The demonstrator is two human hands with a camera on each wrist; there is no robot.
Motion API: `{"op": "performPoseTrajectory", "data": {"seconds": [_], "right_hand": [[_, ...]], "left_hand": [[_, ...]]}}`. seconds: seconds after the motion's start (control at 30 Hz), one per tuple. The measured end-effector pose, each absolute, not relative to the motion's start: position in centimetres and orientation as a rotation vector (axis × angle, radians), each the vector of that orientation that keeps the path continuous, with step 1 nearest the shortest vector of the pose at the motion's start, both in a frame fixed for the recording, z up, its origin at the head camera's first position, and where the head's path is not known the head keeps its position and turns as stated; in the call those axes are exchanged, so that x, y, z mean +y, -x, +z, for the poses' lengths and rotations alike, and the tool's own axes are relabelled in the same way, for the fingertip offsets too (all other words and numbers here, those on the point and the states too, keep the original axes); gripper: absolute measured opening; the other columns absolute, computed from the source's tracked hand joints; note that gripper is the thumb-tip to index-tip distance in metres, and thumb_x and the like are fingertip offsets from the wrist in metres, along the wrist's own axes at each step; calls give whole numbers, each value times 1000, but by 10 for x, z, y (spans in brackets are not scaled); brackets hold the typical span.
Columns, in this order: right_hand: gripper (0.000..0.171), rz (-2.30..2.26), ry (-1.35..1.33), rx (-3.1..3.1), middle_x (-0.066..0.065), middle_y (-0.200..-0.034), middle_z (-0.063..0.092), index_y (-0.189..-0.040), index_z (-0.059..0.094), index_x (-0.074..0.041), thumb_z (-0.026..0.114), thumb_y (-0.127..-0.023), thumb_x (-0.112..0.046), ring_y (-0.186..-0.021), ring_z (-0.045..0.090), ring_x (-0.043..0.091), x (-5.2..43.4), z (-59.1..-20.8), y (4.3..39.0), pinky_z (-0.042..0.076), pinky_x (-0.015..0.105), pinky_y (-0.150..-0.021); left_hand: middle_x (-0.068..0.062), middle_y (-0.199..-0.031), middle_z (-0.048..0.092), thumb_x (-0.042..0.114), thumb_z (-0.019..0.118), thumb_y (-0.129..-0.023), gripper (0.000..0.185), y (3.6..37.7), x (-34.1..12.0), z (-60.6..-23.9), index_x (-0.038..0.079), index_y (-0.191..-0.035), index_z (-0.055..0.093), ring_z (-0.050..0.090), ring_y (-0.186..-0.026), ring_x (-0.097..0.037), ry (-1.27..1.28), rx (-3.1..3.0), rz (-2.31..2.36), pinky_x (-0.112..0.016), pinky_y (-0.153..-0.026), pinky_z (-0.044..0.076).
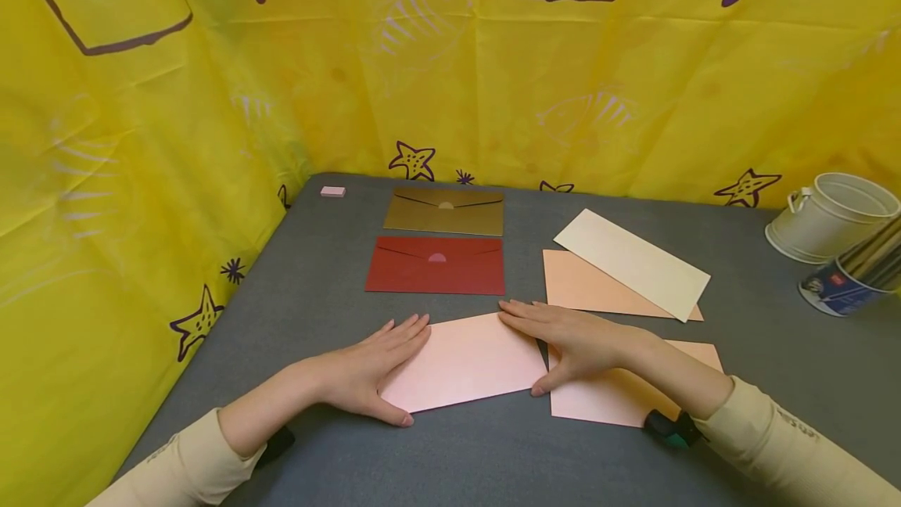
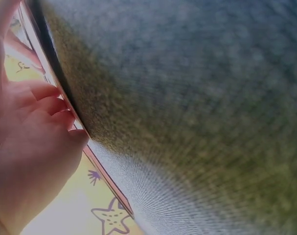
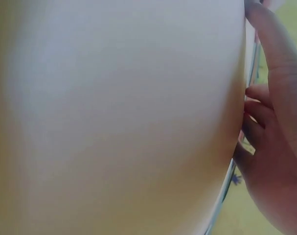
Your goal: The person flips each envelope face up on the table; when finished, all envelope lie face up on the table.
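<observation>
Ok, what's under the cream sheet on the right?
The cream sheet lies across a peach sheet, covering its far right part. Whether anything else lies beneath cannot be seen.

Envelopes, closed, two: one gold envelope (image 1: 443,211) and one red envelope (image 1: 435,265). Paper sheets, four: one pink sheet (image 1: 464,361) under two hands, the left hand (image 1: 371,370) and the right hand (image 1: 563,339), another pink sheet (image 1: 612,397), one peach sheet (image 1: 584,285) and one cream sheet (image 1: 631,263). Containers, two: one white bucket (image 1: 831,217) and one tipped can (image 1: 841,286); small pink block (image 1: 333,192), one.
</observation>
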State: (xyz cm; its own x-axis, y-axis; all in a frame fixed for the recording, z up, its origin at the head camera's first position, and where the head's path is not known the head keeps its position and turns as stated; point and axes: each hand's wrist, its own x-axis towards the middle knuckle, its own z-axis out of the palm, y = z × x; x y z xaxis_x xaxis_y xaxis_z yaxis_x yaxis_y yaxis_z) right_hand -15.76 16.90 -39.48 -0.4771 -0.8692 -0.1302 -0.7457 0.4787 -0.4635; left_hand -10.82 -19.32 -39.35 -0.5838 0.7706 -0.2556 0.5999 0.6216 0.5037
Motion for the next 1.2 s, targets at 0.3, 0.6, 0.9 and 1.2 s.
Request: {"op": "performPoseTrajectory", "data": {"seconds": [0.3,0.6,0.9,1.2], "right_hand": [[100,-472,1487,2380,5,-161,19,-155,27,-12,68,-80,-65,-146,23,24,170,-396,156,29,49,-111],[90,-447,1504,2422,3,-159,26,-154,31,-15,64,-85,-61,-143,29,19,169,-393,154,36,46,-108],[60,-626,1705,2482,6,-141,54,-139,55,-11,65,-91,-45,-128,52,20,167,-390,155,49,43,-95],[40,-889,1828,2520,-2,-113,70,-117,71,-13,79,-78,-12,-103,66,12,165,-391,162,55,32,-81]], "left_hand": [[-2,-163,6,57,70,-81,103,108,-194,-388,8,-156,19,2,-149,-16,-1071,2415,549,-43,-118,9],[2,-160,23,53,71,-82,84,109,-200,-380,21,-152,37,22,-145,-15,-1069,2468,573,-49,-109,33],[0,-147,47,33,72,-86,60,120,-211,-376,19,-142,53,43,-135,-16,-1283,2400,791,-40,-104,41],[6,-119,67,15,70,-88,37,130,-220,-373,15,-124,68,64,-106,-8,-1475,2365,1088,-28,-86,52]]}}
